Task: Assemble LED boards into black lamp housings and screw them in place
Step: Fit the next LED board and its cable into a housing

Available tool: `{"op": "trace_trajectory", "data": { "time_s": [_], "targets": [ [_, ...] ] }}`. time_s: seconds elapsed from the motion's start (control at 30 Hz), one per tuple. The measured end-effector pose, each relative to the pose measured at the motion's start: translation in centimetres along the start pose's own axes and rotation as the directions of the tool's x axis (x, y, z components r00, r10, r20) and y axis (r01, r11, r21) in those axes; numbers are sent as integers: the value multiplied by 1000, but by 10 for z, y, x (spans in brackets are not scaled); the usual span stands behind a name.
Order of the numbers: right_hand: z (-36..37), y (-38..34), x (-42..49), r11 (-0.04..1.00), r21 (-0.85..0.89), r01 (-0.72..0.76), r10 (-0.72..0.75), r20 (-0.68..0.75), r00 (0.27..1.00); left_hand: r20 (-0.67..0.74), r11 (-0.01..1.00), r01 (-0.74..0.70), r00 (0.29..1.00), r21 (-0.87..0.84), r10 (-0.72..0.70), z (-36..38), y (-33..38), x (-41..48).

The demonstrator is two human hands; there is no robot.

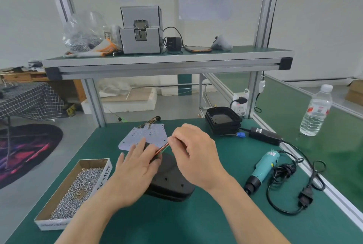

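Observation:
A black lamp housing (pixel 170 182) lies back-side up on the green table, in front of me. My left hand (pixel 137 165) rests flat on its far end, fingers straight. My right hand (pixel 194 151) pinches a thin bundle of coloured wires (pixel 162 149) that runs from the housing's far end. A white LED board (pixel 140 135) with brown leads lies flat just beyond the hands. Black housings (pixel 223 119) are stacked at the back right of the table.
A cardboard box of screws (pixel 76 188) sits at the left front. A teal electric screwdriver (pixel 263 167) with coiled cable lies to the right, near a black power adapter (pixel 265 135). A water bottle (pixel 316 110) stands far right. A screw feeder (pixel 141 31) sits on the upper shelf.

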State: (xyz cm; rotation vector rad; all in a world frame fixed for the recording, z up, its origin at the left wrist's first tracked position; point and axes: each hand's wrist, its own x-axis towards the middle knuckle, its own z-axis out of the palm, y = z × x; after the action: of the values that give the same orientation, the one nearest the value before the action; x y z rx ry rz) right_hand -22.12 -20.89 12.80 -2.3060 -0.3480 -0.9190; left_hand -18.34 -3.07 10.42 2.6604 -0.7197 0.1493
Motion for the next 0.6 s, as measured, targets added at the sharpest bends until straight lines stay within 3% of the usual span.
{"op": "trace_trajectory", "data": {
  "time_s": [0.1, 0.17, 0.23, 0.3, 0.43, 0.53, 0.6],
  "targets": [
    [-1, -2, -1, 999, 44, -23, 23, 9, 1000, 15, 972, 28, 1000, -234, -25, 0, -6, -1],
    [-3, 1, 0, 993, 92, -73, 69, 51, 996, -27, 963, 12, 999, -269, -20, 0, -7, -1],
    [-9, 9, 3, 983, 106, -150, 135, 139, 981, -78, 965, 21, 996, -262, -43, -2, -3, 0],
    [-18, 14, 7, 988, 1, -158, 153, 224, 962, -121, 963, 54, 989, -262, -88, -3, 2, 1],
    [-18, 4, 7, 941, -334, 49, 81, 365, 928, -153, 974, 127, 976, -187, -156, 0, 19, 7],
    [-4, -5, 2, 951, -308, 14, 168, 554, 815, -172, 986, 144, 973, -81, -156, 7, 32, 15],
    [1, -5, 2, 963, -258, -80, 220, 578, 786, -170, 991, 136, 976, -17, -137, 8, 35, 18]
  ]
}}
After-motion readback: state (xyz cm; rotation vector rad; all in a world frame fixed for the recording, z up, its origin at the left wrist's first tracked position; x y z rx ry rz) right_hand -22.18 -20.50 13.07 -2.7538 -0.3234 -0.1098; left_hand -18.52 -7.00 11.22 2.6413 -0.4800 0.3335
